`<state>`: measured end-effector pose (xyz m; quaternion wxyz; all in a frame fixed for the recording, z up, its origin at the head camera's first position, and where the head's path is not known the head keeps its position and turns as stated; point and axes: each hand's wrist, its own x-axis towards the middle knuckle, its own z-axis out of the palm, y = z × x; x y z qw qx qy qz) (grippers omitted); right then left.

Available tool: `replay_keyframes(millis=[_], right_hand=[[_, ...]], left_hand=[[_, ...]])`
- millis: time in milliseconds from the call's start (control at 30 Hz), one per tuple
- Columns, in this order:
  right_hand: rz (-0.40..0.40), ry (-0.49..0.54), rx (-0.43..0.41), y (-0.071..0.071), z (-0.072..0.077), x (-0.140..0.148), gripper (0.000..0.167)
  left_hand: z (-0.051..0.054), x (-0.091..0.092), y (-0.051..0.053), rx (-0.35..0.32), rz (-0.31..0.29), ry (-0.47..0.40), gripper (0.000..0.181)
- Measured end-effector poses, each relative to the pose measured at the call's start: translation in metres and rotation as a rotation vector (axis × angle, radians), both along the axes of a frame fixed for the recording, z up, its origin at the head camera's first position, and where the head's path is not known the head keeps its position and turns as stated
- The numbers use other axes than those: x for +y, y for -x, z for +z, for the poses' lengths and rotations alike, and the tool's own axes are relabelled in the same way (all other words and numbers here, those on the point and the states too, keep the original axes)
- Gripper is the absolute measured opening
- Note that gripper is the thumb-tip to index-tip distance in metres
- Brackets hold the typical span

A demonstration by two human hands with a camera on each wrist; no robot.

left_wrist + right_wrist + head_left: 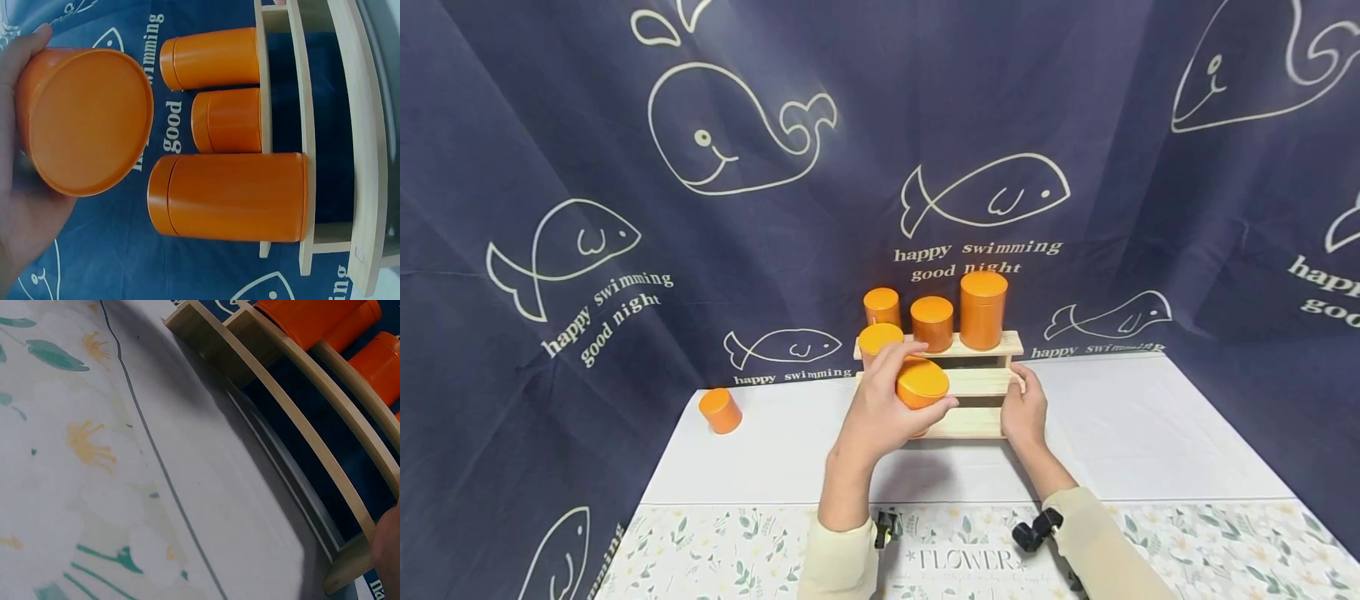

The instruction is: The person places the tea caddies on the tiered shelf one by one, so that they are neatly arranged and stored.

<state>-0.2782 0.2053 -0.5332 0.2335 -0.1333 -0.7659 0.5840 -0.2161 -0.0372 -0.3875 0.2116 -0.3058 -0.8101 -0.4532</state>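
Sleeves (pixel 842 567) cross floral cloth (pixel 722 550) before a white tabletop (pixel 1120 417), rack (pixel 977 382) and navy curtain (pixel 880 67).

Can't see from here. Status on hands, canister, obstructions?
Left hand holding orange canister in the air. Right hand on right end of wooden rack. Possibly in the way: another canister, left end of middle tier.

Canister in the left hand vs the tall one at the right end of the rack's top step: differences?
Support: the held canister is gripped in the left hand, clear of the rack; the tall canister stands upright on the top step, touched by neither hand.
Pose: to the left wrist camera, the held canister shows a round end, the tall canister its side.
Shared: both are orange and round.
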Motion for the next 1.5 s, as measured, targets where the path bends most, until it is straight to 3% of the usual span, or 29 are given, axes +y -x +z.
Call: replay_keyframes(millis=[167,467,967,1500], right_hand=[[0.002,0.006,0.003,0.001,0.000,0.000,0.041],[-0.005,-0.003,-0.004,0.000,0.001,-0.003,0.041],[-0.004,-0.023,0.007,0.001,-0.002,-0.001,0.041],[-0.006,-0.012,0.007,-0.002,0.002,0.000,0.040]], left_hand=[[0.000,0.007,-0.003,0.003,-0.025,0.029,0.079],[-0.009,0.023,0.000,0.109,-0.003,0.138,0.082],[-0.027,0.044,0.013,0.104,0.076,0.205,0.069],[-0.043,0.057,0.027,0.026,0.165,0.292,0.057]])
